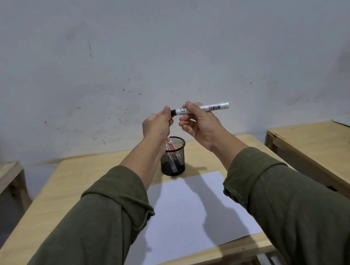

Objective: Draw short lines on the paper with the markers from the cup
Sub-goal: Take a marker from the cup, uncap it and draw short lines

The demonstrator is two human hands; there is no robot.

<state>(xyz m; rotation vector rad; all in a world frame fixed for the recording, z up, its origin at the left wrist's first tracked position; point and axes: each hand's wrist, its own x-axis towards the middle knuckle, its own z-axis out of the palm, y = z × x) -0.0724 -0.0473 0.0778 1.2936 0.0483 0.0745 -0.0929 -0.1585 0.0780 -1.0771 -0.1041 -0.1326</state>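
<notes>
Holding 1 white marker level at chest height, well above the table, both hands raised. Right hand pinching the barrel between thumb and fingers near its left part, the barcoded end sticking out to the right. Left hand closing fingertips over the black cap at the other end, probably pulling it off, so keeping the pen horizontal and gripped from both ends for a straight tug. Forearms reaching forward and converging, wrists bent slightly inward, green sleeves pushed back from the wrists. Leaving the paper lying flat and unmarked beneath the arms, ready for lines. Keeping the black mesh cup upright just beyond the paper's far edge, with at least 1 more marker leaning inside.
</notes>
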